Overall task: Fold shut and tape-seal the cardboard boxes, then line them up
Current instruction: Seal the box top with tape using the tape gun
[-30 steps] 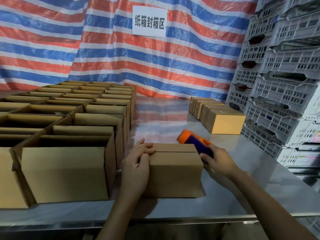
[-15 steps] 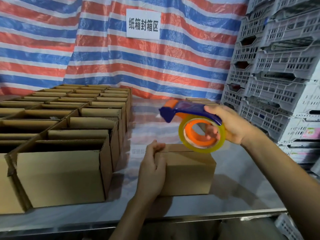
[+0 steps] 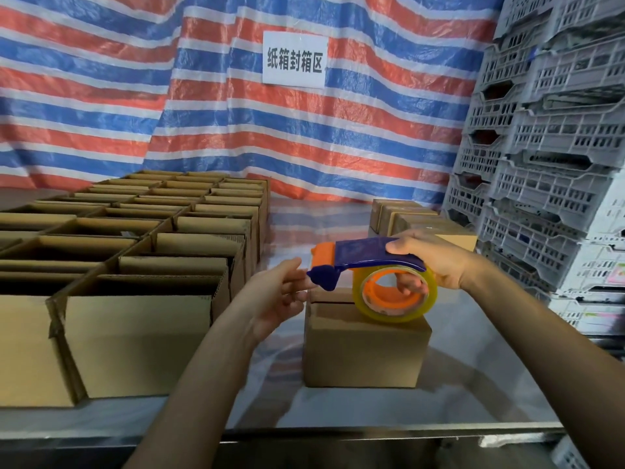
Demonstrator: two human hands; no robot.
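A small cardboard box (image 3: 365,350) with its top flaps folded shut stands on the steel table (image 3: 480,384) in front of me. My right hand (image 3: 436,258) grips a blue and orange tape dispenser (image 3: 368,253) just above the box, with fingers through the core of its clear tape roll (image 3: 395,311). My left hand (image 3: 270,299) is off the box, and its nearly straight fingers reach the dispenser's blue front tip. Whether they hold a tape end is not visible.
Several open-topped cardboard boxes (image 3: 135,333) fill the table's left side in tight rows. A short row of closed boxes (image 3: 416,220) stands at the back right. Stacked grey plastic crates (image 3: 541,198) wall off the right. A striped tarp with a white sign (image 3: 294,59) hangs behind.
My right hand lifted the dispenser from the box's right end to above the box top. My left hand let go of the box's left edge and rose to the dispenser's tip.
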